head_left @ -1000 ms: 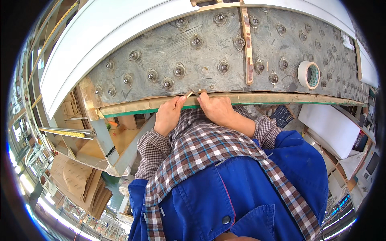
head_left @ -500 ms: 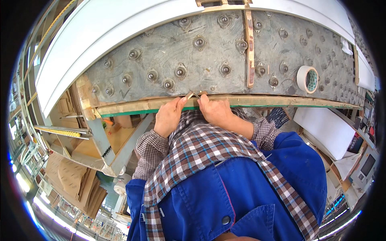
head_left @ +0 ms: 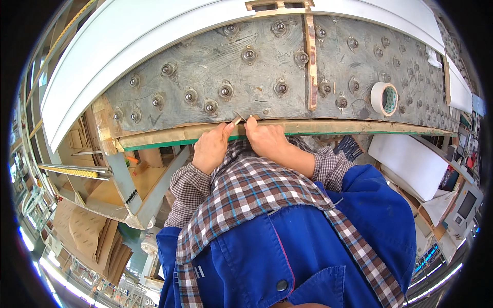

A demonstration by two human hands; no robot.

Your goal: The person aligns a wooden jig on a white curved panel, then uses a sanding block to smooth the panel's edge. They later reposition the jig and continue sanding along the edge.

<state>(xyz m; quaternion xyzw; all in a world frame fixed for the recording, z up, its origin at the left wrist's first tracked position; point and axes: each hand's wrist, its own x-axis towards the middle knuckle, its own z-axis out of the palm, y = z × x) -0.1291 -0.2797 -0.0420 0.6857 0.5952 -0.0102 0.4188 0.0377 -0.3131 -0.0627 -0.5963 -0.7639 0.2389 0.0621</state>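
Both of my hands meet at the near edge of a grey table [head_left: 205, 66] studded with metal ball rollers. My left hand [head_left: 210, 149] is closed, thumb and fingers pinching a small, thin, pale piece [head_left: 236, 120] that points up toward the tabletop. Close beside it on the right, my right hand [head_left: 268, 139] is also closed, its fingertips turned toward that piece. What the right fingers grip is too small and hidden to name. Under both hands runs the table's worn, tape-covered edge strip [head_left: 328, 126] with a green lower side.
A roll of tape [head_left: 378, 98] stands on the table to the right, past a wooden batten [head_left: 311, 66]. Long white panels [head_left: 102, 66] curve along the far side. Cardboard sheets [head_left: 87, 231] are stacked at lower left; a white board [head_left: 405, 164] leans at right.
The whole view has shifted a little, so the table and hands sit slightly further left. My hands keep nearly the same pinching pose at the edge.
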